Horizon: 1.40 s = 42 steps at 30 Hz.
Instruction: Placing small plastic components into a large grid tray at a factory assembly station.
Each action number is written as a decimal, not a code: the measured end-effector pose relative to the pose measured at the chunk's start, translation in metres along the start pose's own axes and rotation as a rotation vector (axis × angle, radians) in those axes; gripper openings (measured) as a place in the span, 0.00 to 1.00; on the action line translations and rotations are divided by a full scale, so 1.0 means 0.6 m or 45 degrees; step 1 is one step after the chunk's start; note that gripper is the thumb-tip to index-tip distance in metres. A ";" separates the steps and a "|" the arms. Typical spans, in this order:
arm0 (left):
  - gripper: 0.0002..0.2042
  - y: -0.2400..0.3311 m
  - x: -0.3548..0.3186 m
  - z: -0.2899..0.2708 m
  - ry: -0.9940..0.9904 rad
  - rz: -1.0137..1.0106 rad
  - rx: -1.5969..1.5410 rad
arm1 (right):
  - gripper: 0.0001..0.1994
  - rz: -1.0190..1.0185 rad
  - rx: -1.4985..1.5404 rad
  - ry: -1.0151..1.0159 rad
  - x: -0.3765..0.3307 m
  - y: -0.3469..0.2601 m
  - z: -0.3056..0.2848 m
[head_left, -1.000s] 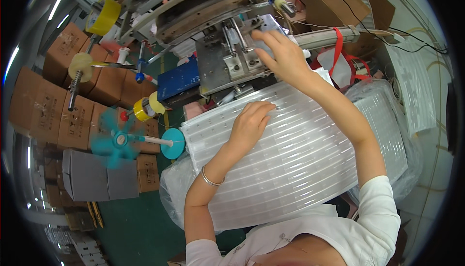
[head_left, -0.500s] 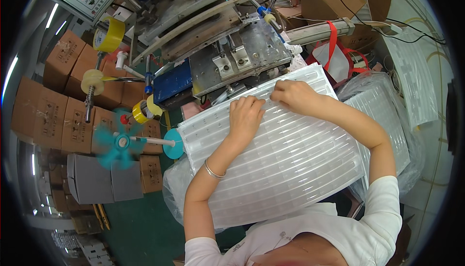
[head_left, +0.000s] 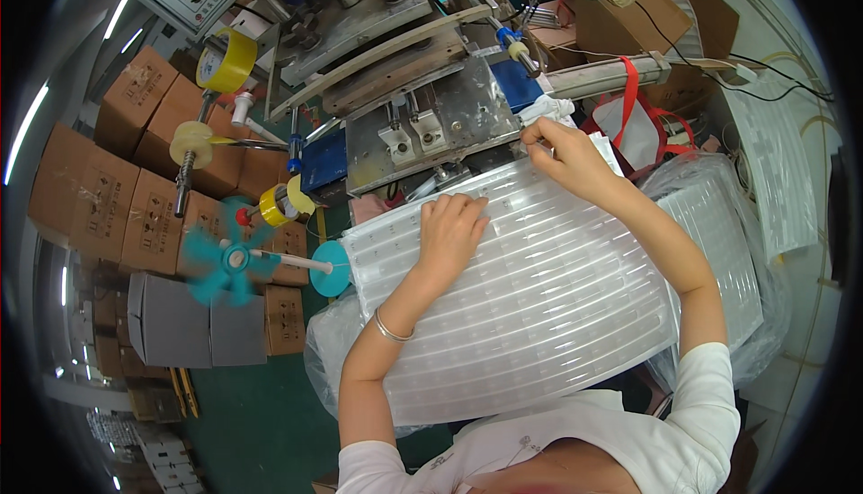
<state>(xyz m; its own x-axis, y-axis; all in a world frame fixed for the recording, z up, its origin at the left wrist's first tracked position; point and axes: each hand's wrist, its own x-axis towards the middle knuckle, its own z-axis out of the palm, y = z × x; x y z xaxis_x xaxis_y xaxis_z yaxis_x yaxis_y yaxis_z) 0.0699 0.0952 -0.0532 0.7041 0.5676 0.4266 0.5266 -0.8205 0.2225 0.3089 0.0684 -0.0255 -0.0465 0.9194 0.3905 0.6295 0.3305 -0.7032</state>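
Left hand [head_left: 454, 229] is lying flat, fingers spread, on a big clear ribbed plastic tray [head_left: 539, 296] that sits across the lap in front of the metal machine [head_left: 422, 125]. Right hand [head_left: 566, 157] has its grip pinched together on the tray's far edge. Small teal fan [head_left: 225, 260] off to the left.

Stack of clear ribbed plastic trays [head_left: 548, 305], lying flat across the person's lap, its far edge just beside a grey metal machine; rows of small pockets run lengthwise.
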 end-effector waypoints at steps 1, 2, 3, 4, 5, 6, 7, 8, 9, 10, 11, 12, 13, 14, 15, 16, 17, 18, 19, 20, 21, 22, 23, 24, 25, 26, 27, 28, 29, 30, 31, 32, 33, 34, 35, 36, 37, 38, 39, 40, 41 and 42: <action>0.11 -0.006 0.000 -0.005 0.004 -0.004 0.006 | 0.09 -0.025 0.010 0.068 -0.001 -0.005 0.000; 0.11 -0.015 -0.001 -0.011 0.108 -0.035 0.014 | 0.07 -0.048 0.018 0.136 -0.003 -0.010 0.000; 0.11 -0.022 -0.002 -0.017 0.213 -0.067 0.021 | 0.07 -0.052 0.018 0.134 -0.002 -0.018 -0.003; 0.11 -0.029 0.001 -0.023 0.216 -0.068 0.022 | 0.08 -0.064 0.039 0.148 -0.002 -0.026 -0.008; 0.13 -0.033 0.005 -0.033 0.298 -0.103 0.041 | 0.09 -0.079 0.060 0.162 0.000 -0.033 -0.011; 0.14 -0.036 0.010 -0.041 0.380 -0.137 0.058 | 0.09 -0.087 0.058 0.160 0.002 -0.036 -0.012; 0.15 -0.038 0.014 -0.046 0.410 -0.166 0.107 | 0.10 -0.105 0.062 0.176 0.003 -0.039 -0.013; 0.15 -0.037 0.024 -0.048 0.422 -0.168 0.105 | 0.11 -0.124 0.062 0.192 0.007 -0.040 -0.015; 0.13 -0.037 0.039 -0.051 0.540 -0.177 0.149 | 0.11 -0.132 0.052 0.189 0.011 -0.042 -0.017; 0.12 -0.038 0.056 -0.055 0.658 -0.188 0.192 | 0.12 -0.141 0.051 0.181 0.017 -0.043 -0.020; 0.12 -0.043 0.078 -0.058 0.669 -0.190 0.183 | 0.12 -0.147 0.047 0.173 0.021 -0.044 -0.022; 0.12 -0.049 0.101 -0.066 0.729 -0.184 0.341 | 0.12 -0.154 0.041 0.164 0.029 -0.045 -0.020; 0.13 -0.058 0.122 -0.071 0.786 -0.179 0.499 | 0.13 -0.164 0.036 0.209 0.039 -0.044 -0.014; 0.13 -0.071 0.139 -0.072 0.795 -0.187 0.495 | 0.13 -0.173 0.030 0.254 0.048 -0.046 -0.009; 0.15 -0.087 0.155 -0.072 0.673 -0.231 0.448 | 0.13 -0.181 0.027 0.247 0.058 -0.050 -0.005; 0.16 -0.096 0.161 -0.073 0.551 -0.274 0.402 | 0.13 -0.203 0.016 0.298 0.069 -0.056 0.002; 0.14 -0.096 0.161 -0.076 0.564 -0.222 0.513 | 0.13 -0.222 0.002 0.358 0.083 -0.057 0.010; 0.14 -0.086 0.156 -0.080 0.572 -0.216 0.508 | 0.13 -0.225 -0.007 0.363 0.094 -0.060 0.017; 0.14 -0.070 0.142 -0.085 0.538 -0.190 0.393 | 0.13 -0.305 -0.017 0.421 0.105 -0.063 0.025; 0.14 -0.051 0.127 -0.089 0.502 -0.161 0.273 | 0.13 -0.381 -0.032 0.481 0.115 -0.066 0.034; 0.16 -0.029 0.113 -0.094 0.529 -0.068 0.236 | 0.13 -0.440 -0.083 0.541 0.127 -0.066 0.044; 0.16 -0.011 0.098 -0.093 0.526 -0.061 0.226 | 0.13 -0.432 -0.090 0.545 0.138 -0.065 0.051; 0.15 0.005 0.077 -0.101 0.476 0.002 0.157 | 0.12 -0.451 -0.213 0.526 0.152 -0.071 0.062; 0.14 0.018 0.060 -0.108 0.428 0.060 0.087 | 0.11 -0.472 -0.336 0.503 0.163 -0.073 0.067; 0.14 0.027 0.048 -0.114 0.424 0.050 0.095 | 0.10 -0.503 -0.534 0.523 0.178 -0.058 0.080; 0.14 0.031 0.040 -0.117 0.364 0.038 0.010 | 0.10 -0.506 -0.528 0.520 0.187 -0.057 0.082; 0.13 0.033 0.034 -0.119 0.304 0.027 -0.077 | 0.09 -0.470 -0.568 0.551 0.192 -0.057 0.084; 0.13 0.035 0.029 -0.119 0.304 0.024 -0.075 | 0.07 -0.432 -0.611 0.582 0.196 -0.056 0.085; 0.13 0.034 0.024 -0.119 0.285 -0.006 -0.116 | 0.07 -0.449 -0.624 0.612 0.197 -0.054 0.087; 0.12 0.034 0.021 -0.119 0.266 -0.034 -0.158 | 0.07 -0.446 -0.625 0.614 0.197 -0.053 0.087; 0.12 0.033 0.019 -0.116 0.264 -0.030 -0.161 | 0.09 -0.434 -0.595 0.559 0.196 -0.054 0.085; 0.12 0.032 0.018 -0.111 0.282 -0.008 -0.191 | 0.11 -0.420 -0.567 0.505 0.194 -0.053 0.082; 0.12 0.032 0.017 -0.108 0.300 0.014 -0.222 | 0.11 -0.415 -0.574 0.509 0.191 -0.049 0.082; 0.12 0.036 0.016 -0.106 0.298 0.021 -0.228 | 0.13 -0.448 -0.506 0.553 0.187 -0.042 0.083; 0.11 0.038 0.014 -0.104 0.265 0.002 -0.262 | 0.16 -0.479 -0.436 0.594 0.183 -0.042 0.082; 0.11 0.041 0.012 -0.101 0.232 -0.017 -0.296 | 0.16 -0.472 -0.441 0.596 0.171 -0.039 0.074; 0.11 0.041 0.009 -0.098 0.227 -0.013 -0.303 | 0.18 -0.454 -0.362 0.550 0.151 -0.036 0.060; 0.10 0.043 0.007 -0.097 0.192 -0.064 -0.336 | 0.20 -0.438 -0.284 0.505 0.128 -0.040 0.040; 0.09 0.043 0.004 -0.095 0.153 -0.121 -0.367 | 0.16 -0.407 -0.260 0.504 0.107 -0.040 0.026; 0.09 0.044 0.005 -0.093 0.145 -0.120 -0.373 | 0.16 -0.398 -0.261 0.504 0.087 -0.044 0.008; 0.08 0.044 0.003 -0.095 0.105 -0.203 -0.498 | 0.13 -0.192 -0.235 0.324 0.067 -0.051 -0.008; 0.07 0.044 0.001 -0.096 0.067 -0.289 -0.621 | 0.11 0.009 -0.205 0.141 0.049 -0.051 -0.016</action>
<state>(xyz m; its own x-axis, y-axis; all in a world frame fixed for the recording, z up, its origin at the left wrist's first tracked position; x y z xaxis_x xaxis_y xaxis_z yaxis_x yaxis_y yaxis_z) 0.0570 0.0698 0.0032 0.5667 0.7407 0.3609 0.3718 -0.6208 0.6902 0.2955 0.0832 0.0132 0.0383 0.8895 0.4552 0.7457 0.2778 -0.6056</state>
